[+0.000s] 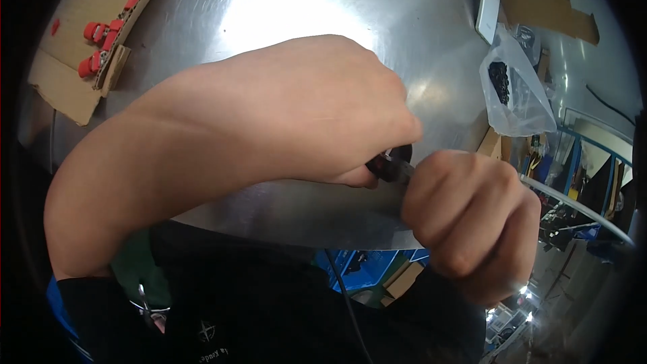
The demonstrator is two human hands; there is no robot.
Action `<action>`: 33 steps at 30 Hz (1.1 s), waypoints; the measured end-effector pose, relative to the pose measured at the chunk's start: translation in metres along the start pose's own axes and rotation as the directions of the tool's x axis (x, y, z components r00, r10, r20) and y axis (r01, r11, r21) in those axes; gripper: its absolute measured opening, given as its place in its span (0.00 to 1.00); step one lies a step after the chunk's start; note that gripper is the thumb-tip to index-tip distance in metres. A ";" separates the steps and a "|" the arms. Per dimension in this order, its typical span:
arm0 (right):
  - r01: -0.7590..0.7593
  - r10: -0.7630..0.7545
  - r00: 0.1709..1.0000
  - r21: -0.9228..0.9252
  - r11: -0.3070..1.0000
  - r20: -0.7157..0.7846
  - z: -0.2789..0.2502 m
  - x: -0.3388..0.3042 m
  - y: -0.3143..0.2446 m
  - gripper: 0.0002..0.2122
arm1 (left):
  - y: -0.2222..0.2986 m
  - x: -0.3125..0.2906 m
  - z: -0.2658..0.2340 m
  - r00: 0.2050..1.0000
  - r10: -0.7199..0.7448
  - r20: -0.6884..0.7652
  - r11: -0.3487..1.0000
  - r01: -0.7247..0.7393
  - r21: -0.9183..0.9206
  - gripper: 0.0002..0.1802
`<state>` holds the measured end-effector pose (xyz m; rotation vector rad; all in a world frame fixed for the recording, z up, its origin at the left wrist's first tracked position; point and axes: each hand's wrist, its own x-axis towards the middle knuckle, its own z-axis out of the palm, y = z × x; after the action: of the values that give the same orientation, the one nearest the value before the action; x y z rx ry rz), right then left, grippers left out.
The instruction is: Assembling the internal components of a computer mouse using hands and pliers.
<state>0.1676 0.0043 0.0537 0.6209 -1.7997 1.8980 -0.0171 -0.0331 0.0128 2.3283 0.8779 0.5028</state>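
Note:
My left forearm reaches across from the left, and my left hand (337, 104) is closed with its back toward me. Its curled fingers grip a small black part (385, 167), mostly hidden in the hand. A greyish, metal-looking piece shows between my two hands, joined to or touching the black part. Close beside it on the right, my right hand (475, 219) is closed in a fist, knuckles up, at the end of that piece. What lies inside the fist is hidden. Both hands are held over the near edge of a shiny metal table (283, 205).
Several red-and-metal parts (98, 32) lie on cardboard (64, 87) at the far left. At the right edge are a white phone (488, 7), a clear plastic bag (519, 104) with black pieces, and flattened cardboard (539, 0). A blue crate (367, 276) stands below the table.

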 end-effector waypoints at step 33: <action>-0.321 -0.014 0.707 -0.339 0.884 -0.707 0.048 -0.022 -0.016 0.29 | 0.019 -0.011 0.012 0.978 -0.180 -0.108 0.983 0.174 -0.056 0.23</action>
<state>0.1952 -0.0437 0.0556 -0.4015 -1.6788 1.4256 -0.0100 -0.0573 0.0147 2.1718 1.1039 0.5766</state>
